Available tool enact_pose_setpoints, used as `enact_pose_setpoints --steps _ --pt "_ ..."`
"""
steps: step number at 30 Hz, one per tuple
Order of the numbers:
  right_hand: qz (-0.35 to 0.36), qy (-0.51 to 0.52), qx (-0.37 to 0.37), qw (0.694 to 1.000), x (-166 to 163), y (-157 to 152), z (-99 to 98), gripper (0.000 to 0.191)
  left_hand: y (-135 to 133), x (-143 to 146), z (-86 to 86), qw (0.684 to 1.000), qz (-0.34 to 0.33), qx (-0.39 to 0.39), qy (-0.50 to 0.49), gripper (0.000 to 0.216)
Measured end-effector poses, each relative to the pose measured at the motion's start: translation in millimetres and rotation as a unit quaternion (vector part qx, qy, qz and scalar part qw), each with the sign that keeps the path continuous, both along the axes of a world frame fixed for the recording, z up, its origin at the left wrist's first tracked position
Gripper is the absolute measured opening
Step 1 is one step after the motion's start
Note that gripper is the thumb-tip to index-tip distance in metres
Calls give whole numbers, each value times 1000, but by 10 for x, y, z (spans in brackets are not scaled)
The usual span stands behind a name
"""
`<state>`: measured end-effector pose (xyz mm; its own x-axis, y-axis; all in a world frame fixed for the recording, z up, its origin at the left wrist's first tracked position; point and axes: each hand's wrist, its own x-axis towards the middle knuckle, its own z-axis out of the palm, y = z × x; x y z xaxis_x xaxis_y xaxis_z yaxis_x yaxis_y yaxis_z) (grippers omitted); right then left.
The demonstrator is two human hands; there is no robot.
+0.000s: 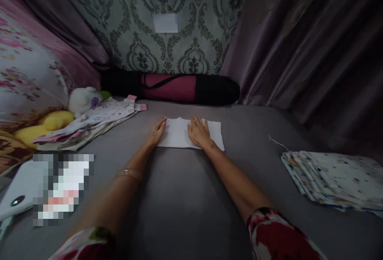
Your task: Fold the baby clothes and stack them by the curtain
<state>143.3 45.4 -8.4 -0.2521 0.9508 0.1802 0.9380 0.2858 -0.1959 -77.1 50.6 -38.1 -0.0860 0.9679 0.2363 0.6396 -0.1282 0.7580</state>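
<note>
"White cloth (177, 135), where?"
"Flat on grey bed (185, 200); part hidden under right hand (199, 133)."
"Fingers?"
"Straight, close together, pressed flat, holding nothing; left hand (157, 132) at cloth's left edge, both arms stretched forward."

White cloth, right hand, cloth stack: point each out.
white cloth (176, 134), head view, on its bare middle.
right hand (199, 132), head view, on the back of the hand.
cloth stack (335, 178), head view, on the top sheet.
</note>
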Motion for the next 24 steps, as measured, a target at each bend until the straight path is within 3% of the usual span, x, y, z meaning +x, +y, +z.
enact_pose_setpoints --steps 7,13,17,24 --pt "20 10 -43 999 -193 -1 -190 59 -40 11 54 998 25 -13 -63 50" --pt "12 2 -84 996 -225 13 -30 58 -72 8 90 993 34 -8 -110 50" --pt "25 28 -43 998 -419 57 35 57 -60 6 82 992 38 0 -118 48" --pt "41 28 -50 997 -566 73 -164 61 -34 -32 22 991 29 15 -128 49"
